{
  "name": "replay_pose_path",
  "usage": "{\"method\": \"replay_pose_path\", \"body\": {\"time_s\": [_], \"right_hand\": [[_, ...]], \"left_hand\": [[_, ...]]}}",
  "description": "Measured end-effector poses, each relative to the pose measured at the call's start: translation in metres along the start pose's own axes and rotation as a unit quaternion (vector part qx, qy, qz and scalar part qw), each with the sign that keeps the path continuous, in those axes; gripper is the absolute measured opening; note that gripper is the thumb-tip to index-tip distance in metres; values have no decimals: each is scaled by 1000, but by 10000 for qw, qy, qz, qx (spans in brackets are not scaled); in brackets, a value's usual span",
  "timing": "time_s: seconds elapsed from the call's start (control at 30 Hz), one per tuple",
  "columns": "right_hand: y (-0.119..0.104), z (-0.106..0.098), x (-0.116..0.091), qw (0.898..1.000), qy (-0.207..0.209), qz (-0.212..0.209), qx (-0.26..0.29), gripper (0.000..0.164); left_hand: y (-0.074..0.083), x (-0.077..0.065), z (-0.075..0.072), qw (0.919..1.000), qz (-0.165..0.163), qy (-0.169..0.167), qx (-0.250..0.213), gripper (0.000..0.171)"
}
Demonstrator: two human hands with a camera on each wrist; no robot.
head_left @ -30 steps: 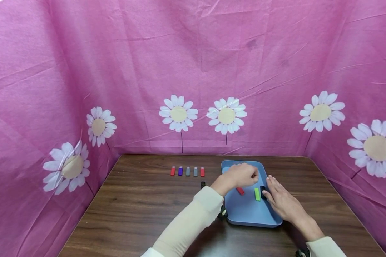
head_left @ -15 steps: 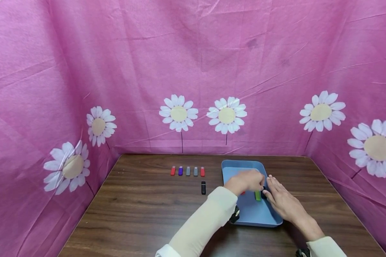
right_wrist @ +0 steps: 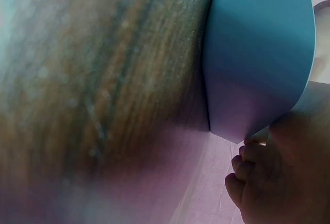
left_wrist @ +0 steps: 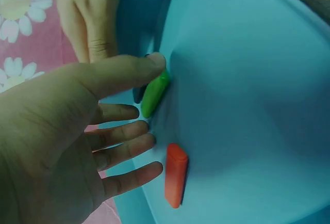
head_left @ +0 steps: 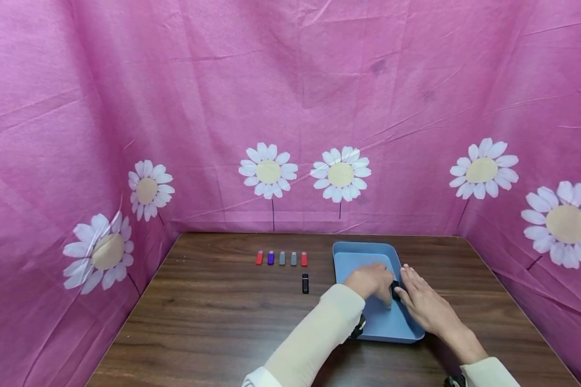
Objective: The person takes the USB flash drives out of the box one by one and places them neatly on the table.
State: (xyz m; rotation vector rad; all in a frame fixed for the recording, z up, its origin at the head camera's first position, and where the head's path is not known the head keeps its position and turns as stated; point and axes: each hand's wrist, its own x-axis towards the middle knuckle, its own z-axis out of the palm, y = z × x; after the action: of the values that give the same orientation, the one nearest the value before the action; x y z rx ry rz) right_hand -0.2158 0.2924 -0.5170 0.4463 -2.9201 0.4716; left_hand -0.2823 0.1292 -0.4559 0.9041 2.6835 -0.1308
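Nearest us, our right hand (head_left: 426,303) lies flat with straight fingers on the blue tray's (head_left: 363,252) right rim, seemingly steadying it. Inside, our left hand (head_left: 370,280), fingers spread, touches the green stick (left_wrist: 154,93) beside the red stick (left_wrist: 175,175). Beyond, six sticks (head_left: 281,258) line the table (head_left: 213,312).

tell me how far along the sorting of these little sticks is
Done: six sticks lie on the table, five in a row and a black one below it. In hand: the left hand touches the green stick in the blue tray. Left: the orange stick and a dark one.
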Motion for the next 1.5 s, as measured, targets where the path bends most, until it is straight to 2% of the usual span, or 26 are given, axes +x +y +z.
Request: {"method": "replay_pose_path", "body": {"time_s": [0.1, 0.37, 0.53, 0.77, 1.2, 1.5], "right_hand": [[-1, -1, 0, 10000, -4, 17, -3, 64], [0, 2, 1, 10000, 53, -22, -33, 64], [-2, 2, 0, 10000, 28, 42, -5, 63], [0, 3, 1, 10000, 41, 30, -12, 64], [-2, 3, 0, 10000, 11, 65, -34, 64], [-1, 2, 2, 10000, 17, 27, -44, 64]], "left_hand": [[1, 0, 2, 9999, -27, 40, 130, 57], [-1, 1, 9, 9987, 12, 394, 327, 48], [-2, 1, 11, 9990, -5, 371, 249, 52], [-2, 6, 15, 9987, 51, 438, 269, 43], [-2, 11, 15, 9984, 90, 423, 364, 44], [-11, 10, 12, 9975, 254, 592, 293, 34]]}}
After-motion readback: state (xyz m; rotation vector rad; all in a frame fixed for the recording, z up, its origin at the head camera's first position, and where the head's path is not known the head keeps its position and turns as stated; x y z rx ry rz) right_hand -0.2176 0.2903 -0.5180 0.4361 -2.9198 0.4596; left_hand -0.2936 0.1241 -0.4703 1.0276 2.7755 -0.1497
